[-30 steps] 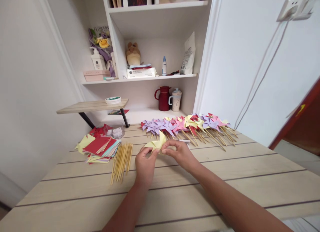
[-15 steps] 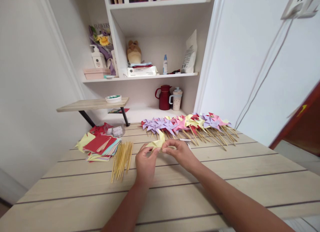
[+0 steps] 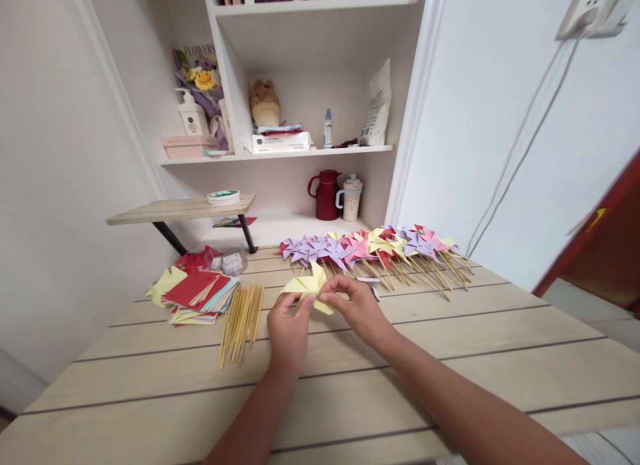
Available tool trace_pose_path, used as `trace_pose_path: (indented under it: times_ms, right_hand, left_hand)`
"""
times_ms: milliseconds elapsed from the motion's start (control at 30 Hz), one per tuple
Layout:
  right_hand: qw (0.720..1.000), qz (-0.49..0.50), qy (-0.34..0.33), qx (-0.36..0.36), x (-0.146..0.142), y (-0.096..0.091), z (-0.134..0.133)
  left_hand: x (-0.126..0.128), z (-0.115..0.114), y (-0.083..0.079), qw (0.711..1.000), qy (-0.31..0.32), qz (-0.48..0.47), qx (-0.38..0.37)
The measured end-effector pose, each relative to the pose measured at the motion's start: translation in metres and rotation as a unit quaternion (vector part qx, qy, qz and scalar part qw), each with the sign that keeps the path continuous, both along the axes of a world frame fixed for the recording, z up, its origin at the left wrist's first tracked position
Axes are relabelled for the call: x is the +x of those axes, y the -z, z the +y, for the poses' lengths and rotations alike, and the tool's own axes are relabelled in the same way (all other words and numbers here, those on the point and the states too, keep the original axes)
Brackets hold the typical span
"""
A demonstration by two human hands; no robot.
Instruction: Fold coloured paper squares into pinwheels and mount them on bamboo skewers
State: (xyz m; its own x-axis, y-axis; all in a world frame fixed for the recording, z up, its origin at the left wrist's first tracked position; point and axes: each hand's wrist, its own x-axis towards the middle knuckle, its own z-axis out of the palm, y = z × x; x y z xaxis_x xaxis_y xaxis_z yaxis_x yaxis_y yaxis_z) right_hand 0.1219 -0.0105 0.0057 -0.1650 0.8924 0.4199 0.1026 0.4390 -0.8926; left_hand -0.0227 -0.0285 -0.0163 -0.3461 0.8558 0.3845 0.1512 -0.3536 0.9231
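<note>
Since a second ago the yellow paper pinwheel [image 3: 311, 286] has been turned a little between the hands, one point now standing up and another hanging below the fingers. The left hand [image 3: 289, 330] and right hand [image 3: 356, 307] each pinch it near its centre, just above the desk [image 3: 450, 358], in front of the row of finished pinwheels [image 3: 373, 250]. It looks feather-light, thin and easily creased, best held at the folded middle; it has no clear long axis, its flat face lying roughly toward the camera.

On the bench [image 3: 450, 358], sticks [image 3: 241, 321] lie right of the paper stack [image 3: 193, 293]; pinwheels [image 3: 370, 248] line the far edge, behind both hands.
</note>
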Motion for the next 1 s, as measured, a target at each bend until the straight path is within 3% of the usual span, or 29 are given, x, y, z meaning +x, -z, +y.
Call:
trace_pose_path:
  times_ms: [233,567,767,1000]
  right_hand:
    - [0.999,0.024,0.024,0.021,-0.005,0.004,-0.001]
    - [0.997,0.076,0.022,-0.018,-0.006,0.01,0.002]
    - [0.998,0.066,-0.02,-0.014,-0.006,0.011,0.004]
    - [0.996,0.084,-0.022,-0.038,-0.007,0.015,0.006]
  left_hand:
    - [0.0,0.001,0.002,1.0,-0.018,0.01,0.0]
    - [0.0,0.003,0.004,0.997,-0.052,0.034,0.045]
    - [-0.001,0.002,0.004,0.996,-0.047,0.053,0.048]
    - [0.001,0.002,0.001,0.999,-0.009,0.034,0.007]
